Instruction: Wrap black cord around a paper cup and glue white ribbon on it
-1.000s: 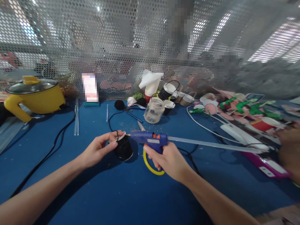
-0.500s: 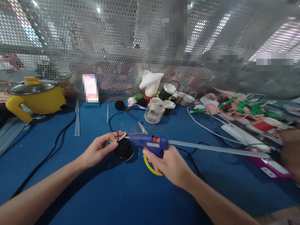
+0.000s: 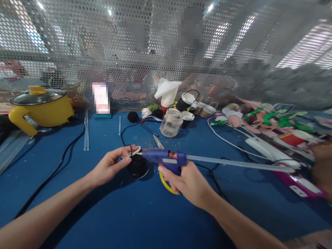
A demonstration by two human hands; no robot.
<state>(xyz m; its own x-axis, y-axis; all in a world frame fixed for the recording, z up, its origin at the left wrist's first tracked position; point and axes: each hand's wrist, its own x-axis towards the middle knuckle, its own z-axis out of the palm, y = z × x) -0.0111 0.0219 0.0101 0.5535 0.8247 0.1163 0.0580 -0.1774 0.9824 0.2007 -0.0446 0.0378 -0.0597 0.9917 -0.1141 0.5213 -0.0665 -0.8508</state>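
My right hand [image 3: 188, 181] grips a blue hot glue gun [image 3: 164, 158] with a long clear glue stick [image 3: 233, 163] jutting out to the right. Its nozzle touches the white rim of a small black cup [image 3: 137, 165] that my left hand [image 3: 110, 166] holds tilted just above the blue table [image 3: 103, 214]. A thin black cord [image 3: 123, 133] loops from the cup rim back across the table. A yellow ring [image 3: 166, 183] on the gun shows below my right hand.
A yellow pot with a glass lid [image 3: 38, 105] stands far left, a black cable [image 3: 52, 169] running from it. A clear jar [image 3: 170, 122], stacked paper cups [image 3: 167, 98], small finished cups, scissors [image 3: 157, 141] and green paper craft pieces [image 3: 272, 119] crowd the back and right. A perforated metal screen [image 3: 129, 52] closes the back. Another person's hand [image 3: 321, 166] is at the right edge.
The glue gun has dropped slightly and its nozzle now sits on the cup rim; my left hand has tipped the cup a little. The view has barely shifted.
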